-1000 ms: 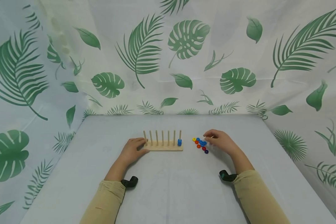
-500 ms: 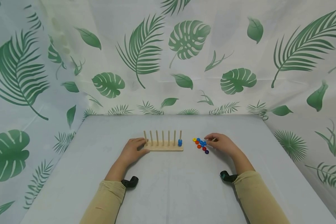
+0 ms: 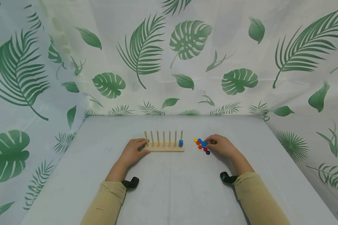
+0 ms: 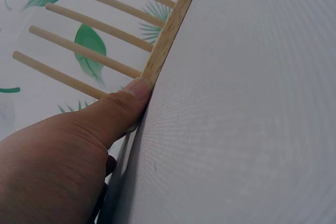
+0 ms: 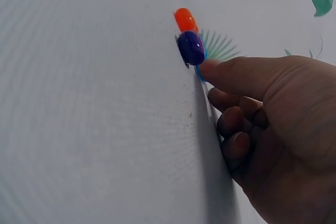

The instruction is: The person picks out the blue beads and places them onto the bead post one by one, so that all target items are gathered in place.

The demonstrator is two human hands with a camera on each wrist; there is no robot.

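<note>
Gripping the rack (image 3: 164, 149), left fingers (image 3: 139, 141) are partly hidden; whether right fingers (image 3: 212, 137) pinch blue beads (image 3: 203, 145) is unclear.

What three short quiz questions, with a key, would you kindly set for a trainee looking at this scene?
1. Multiple choice: seen from the head camera, which peg of the wooden rack carries the stacked blue beads?
A) the leftmost
B) the middle one
C) the rightmost

2. True or false: the left hand grips the wooden rack at its left end.

3. Open: which hand is at the loose beads?

Key: 1. C; 2. True; 3. The right hand.
</note>
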